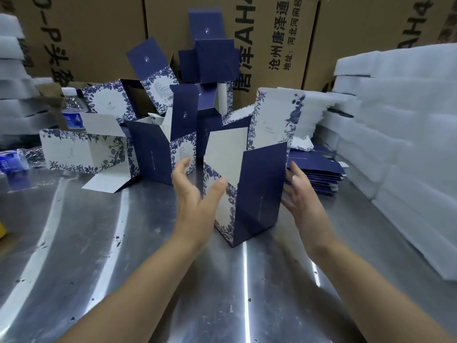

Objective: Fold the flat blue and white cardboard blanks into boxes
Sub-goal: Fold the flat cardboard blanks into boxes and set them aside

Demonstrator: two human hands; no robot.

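Observation:
A blue and white box (257,194) stands upright on the metal table (123,256), erected, with its top open and a white inner panel showing. My left hand (197,194) is open beside its left floral face, thumb near the top edge. On the other side, my right hand (301,194) is open with fingers spread, a little apart from the dark blue wall. A stack of flat blue blanks (319,174) lies just behind my right hand. Several folded boxes (173,115) with raised flaps are piled behind.
White foam slabs (400,144) are stacked along the right, with more foam (12,70) at far left. Brown shipping cartons (284,33) form the back wall. A water bottle (71,110) stands at the left, another lies at the left edge (14,159).

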